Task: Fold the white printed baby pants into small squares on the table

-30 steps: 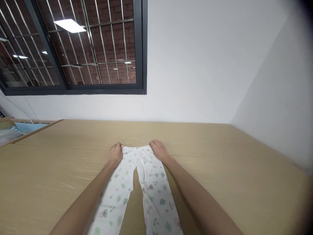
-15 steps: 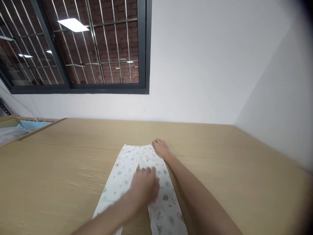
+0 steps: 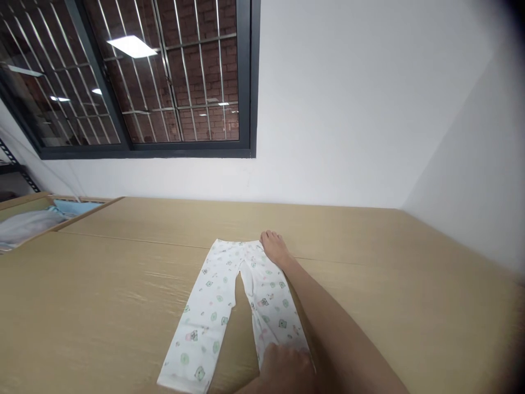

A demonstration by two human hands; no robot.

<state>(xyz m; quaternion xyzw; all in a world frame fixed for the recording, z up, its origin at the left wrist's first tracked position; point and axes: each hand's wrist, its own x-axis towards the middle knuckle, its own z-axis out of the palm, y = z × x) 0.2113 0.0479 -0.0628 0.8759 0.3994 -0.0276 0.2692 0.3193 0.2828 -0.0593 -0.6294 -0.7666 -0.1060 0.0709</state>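
Right fingers (image 3: 270, 236) on printed trousers (image 3: 211, 309), waist (image 3: 237, 246) toward wall (image 3: 328, 175), long axis front-to-back

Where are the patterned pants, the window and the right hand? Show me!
Pants (image 3: 211, 303): head view, leg at picture left.
Window (image 3: 153, 87): head view, right-hand pane.
Right hand (image 3: 275, 249): head view, back of hand.

One pair of pants (image 3: 225, 279), one left grip (image 3: 287, 368), one right grip (image 3: 274, 247), one desk (image 3: 389, 306).
The pants have two legs (image 3: 197, 334), and the two grips are the bare hands of one person. You can count two white walls (image 3: 328, 98), one window (image 3: 248, 82) with two big panes (image 3: 197, 76) showing, one box (image 3: 89, 219) with a wood edge, and inside it one pale heap (image 3: 30, 225) and one blue thing (image 3: 77, 208).
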